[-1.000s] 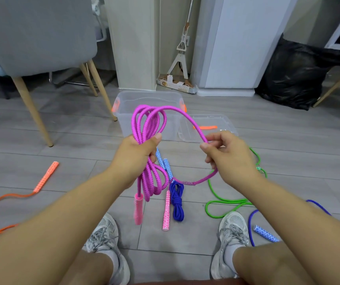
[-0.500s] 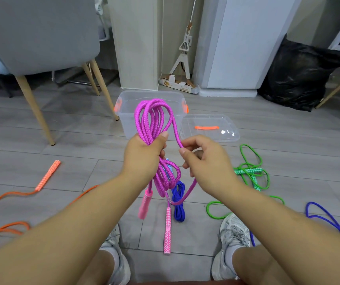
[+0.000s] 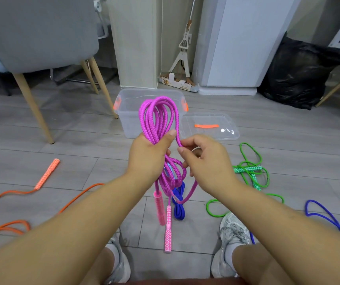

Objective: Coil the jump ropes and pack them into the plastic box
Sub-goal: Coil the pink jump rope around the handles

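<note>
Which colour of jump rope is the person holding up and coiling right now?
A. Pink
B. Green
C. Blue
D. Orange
A. The left hand grips a bundle of loops of the pink jump rope, and the right hand pinches one strand of it; the orange rope, green rope and blue rope all lie on the floor.

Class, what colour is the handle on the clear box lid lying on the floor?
Orange handle, seen best in the head view.
</note>
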`<state>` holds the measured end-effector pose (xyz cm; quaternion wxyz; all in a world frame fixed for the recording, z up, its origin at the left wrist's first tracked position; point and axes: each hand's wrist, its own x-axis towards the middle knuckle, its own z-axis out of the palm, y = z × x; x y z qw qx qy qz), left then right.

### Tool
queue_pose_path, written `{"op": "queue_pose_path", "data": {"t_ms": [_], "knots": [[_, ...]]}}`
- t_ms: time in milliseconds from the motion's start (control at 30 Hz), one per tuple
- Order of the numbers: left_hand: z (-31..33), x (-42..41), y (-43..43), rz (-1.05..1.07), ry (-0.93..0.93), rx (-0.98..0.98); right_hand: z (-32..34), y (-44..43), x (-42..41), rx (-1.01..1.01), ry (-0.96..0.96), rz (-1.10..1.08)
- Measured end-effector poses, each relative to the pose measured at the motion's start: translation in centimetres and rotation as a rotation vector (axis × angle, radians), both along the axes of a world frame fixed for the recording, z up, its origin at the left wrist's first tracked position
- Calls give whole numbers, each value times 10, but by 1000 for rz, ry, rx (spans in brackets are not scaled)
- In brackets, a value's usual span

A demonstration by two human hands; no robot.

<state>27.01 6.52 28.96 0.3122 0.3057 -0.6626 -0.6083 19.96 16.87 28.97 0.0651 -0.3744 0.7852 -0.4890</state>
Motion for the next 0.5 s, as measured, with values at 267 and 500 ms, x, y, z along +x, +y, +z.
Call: {"op": "queue_pose_path", "data": {"t_ms": [267, 500], "knots": [[0, 0, -3, 7, -25, 32, 5, 0, 0, 88, -21, 123], [-4, 7, -17, -137, 55, 227, -4, 16, -18, 70, -247, 170]]}}
